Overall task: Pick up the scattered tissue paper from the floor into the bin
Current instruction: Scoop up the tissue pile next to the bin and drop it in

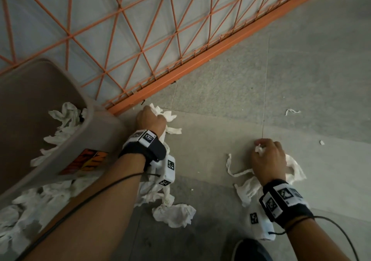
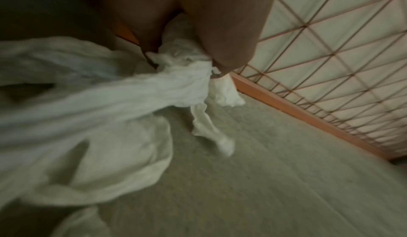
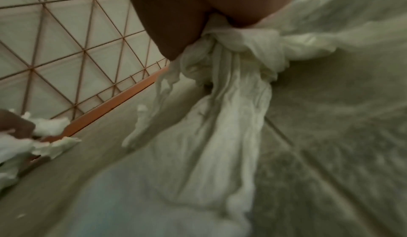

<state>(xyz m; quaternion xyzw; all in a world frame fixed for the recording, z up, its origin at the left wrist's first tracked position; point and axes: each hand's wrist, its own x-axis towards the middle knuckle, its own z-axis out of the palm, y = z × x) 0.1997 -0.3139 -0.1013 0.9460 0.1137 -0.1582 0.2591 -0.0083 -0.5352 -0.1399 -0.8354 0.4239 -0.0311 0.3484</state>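
Note:
My left hand [image 1: 151, 120] grips a bunch of white tissue paper [image 1: 166, 118] just right of the bin, with long strips [image 2: 123, 91] trailing down from the fist. My right hand [image 1: 268, 158] grips another bunch of tissue [image 1: 249, 188] at the right, its strips [image 3: 220, 119] hanging to the floor. The grey bin [image 1: 96, 140] stands at the left and holds several crumpled tissues [image 1: 66, 118]. A crumpled wad [image 1: 174, 213] lies on the floor between my arms. More tissue [image 1: 40, 198] lies piled by the bin's near side.
An orange wire fence [image 1: 180, 70] runs diagonally behind the bin and hands. Small tissue scraps [image 1: 292, 111] [image 1: 321, 142] lie on the grey tiled floor at the right. A dark shoe [image 1: 251, 249] shows at the bottom edge.

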